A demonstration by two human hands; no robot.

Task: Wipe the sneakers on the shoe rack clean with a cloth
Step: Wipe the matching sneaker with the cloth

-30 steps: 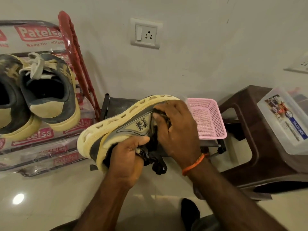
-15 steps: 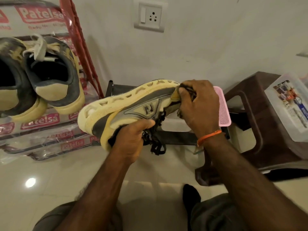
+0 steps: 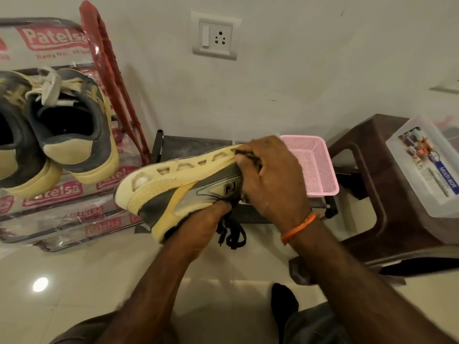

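A grey and yellow sneaker (image 3: 173, 187) with a cream sole lies on its side in front of me, sole turned up and away. My left hand (image 3: 201, 227) grips it from below at the opening, black laces dangling beside it. My right hand (image 3: 270, 180) holds a dark cloth (image 3: 246, 155), mostly hidden under the fingers, pressed against the sneaker's side near the sole edge. Two more grey and yellow sneakers (image 3: 72, 127) stand heel-out on the shoe rack (image 3: 111, 65) at left.
The red rack is wrapped in printed plastic. A pink mesh basket (image 3: 320, 165) sits behind my right hand. A brown plastic stool (image 3: 372, 175) at right carries a clear lidded box (image 3: 427, 165). A wall socket (image 3: 216, 36) is above. Glossy tiled floor below.
My right hand with the cloth slid from the sneaker's toe end back toward the logo on its side. The sneaker has tilted a little, showing more of its heel.
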